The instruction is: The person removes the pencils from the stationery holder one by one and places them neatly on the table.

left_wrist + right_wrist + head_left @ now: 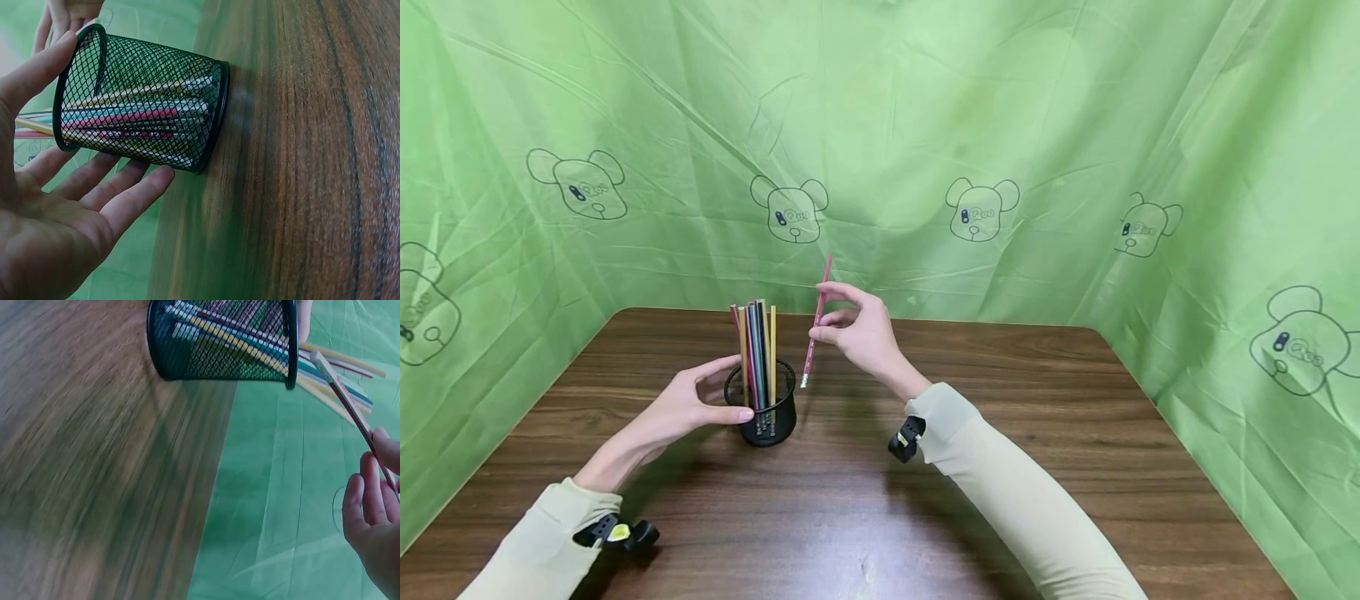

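A black wire-mesh pencil cup [781, 423] stands upright on the table, with several coloured pencils [760, 346] rising out of it. My left hand [679, 408] holds the cup from its left side, thumb at the rim and fingers behind. In the left wrist view the pencils' lower ends show through the mesh [156, 69]. Just right of the cup, my right hand [865, 335] pinches a pink pencil [810, 357] between thumb and fingers. That pencil is tilted, its whitish eraser end down and in the air beside the rim.
A brown wood-grain table [1037, 467] lies under both arms. Green cloth [880, 108] printed with bear heads hangs around its back and sides. Each sleeved wrist carries a black strapped camera, such as the right one [907, 439].
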`<action>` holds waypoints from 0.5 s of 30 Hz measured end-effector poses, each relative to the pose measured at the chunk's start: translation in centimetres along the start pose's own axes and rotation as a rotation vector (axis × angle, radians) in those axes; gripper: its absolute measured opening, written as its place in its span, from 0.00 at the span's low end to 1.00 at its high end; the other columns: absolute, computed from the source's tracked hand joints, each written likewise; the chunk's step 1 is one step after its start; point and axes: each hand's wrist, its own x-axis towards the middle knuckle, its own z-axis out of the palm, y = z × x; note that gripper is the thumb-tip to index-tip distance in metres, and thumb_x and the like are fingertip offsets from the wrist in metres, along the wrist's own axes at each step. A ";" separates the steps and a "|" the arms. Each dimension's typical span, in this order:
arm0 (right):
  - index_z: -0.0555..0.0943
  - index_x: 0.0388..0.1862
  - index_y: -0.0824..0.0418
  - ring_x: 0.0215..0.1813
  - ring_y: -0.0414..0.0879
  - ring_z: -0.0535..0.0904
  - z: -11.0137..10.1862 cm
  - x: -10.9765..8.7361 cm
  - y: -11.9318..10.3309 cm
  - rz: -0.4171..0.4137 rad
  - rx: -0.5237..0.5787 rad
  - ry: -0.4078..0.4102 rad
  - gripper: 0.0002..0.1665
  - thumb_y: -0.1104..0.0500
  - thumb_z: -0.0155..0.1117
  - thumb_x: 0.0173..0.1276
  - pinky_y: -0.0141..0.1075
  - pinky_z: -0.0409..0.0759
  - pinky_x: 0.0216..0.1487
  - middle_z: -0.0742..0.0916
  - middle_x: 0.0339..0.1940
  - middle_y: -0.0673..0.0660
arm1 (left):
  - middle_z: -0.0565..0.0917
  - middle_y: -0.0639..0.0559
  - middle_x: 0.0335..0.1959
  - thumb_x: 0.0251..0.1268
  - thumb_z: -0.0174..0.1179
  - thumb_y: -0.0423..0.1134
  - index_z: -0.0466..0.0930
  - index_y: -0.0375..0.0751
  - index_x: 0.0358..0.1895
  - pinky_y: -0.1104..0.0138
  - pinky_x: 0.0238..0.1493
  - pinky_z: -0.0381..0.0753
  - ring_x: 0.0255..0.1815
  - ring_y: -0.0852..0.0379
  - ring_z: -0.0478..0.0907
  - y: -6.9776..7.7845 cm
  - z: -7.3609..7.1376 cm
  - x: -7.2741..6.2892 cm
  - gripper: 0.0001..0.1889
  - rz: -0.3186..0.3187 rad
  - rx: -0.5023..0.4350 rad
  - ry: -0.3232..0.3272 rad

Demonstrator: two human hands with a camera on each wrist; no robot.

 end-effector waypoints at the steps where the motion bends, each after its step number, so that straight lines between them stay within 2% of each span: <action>1: 0.84 0.66 0.58 0.42 0.48 0.90 -0.2 -0.1 0.2 0.010 0.003 -0.001 0.38 0.78 0.79 0.57 0.41 0.88 0.44 0.87 0.54 0.54 | 0.75 0.33 0.71 0.63 0.77 0.35 0.60 0.34 0.82 0.72 0.59 0.75 0.73 0.37 0.69 0.0 0.0 0.0 0.47 -0.002 0.000 0.001; 5: 0.84 0.65 0.58 0.43 0.51 0.90 -1.2 -0.7 0.9 0.053 -0.003 -0.006 0.38 0.78 0.79 0.56 0.42 0.88 0.44 0.88 0.54 0.55 | 0.75 0.33 0.71 0.63 0.77 0.35 0.61 0.34 0.82 0.72 0.59 0.75 0.73 0.37 0.69 0.0 -0.1 0.0 0.47 -0.006 0.005 0.001; 15: 0.84 0.64 0.61 0.44 0.53 0.90 -2.5 -2.0 3.4 0.147 -0.111 -0.056 0.38 0.78 0.81 0.54 0.40 0.88 0.44 0.88 0.52 0.59 | 0.76 0.33 0.71 0.63 0.77 0.37 0.61 0.35 0.82 0.72 0.59 0.75 0.73 0.37 0.69 0.1 -0.1 0.0 0.46 -0.017 0.021 0.002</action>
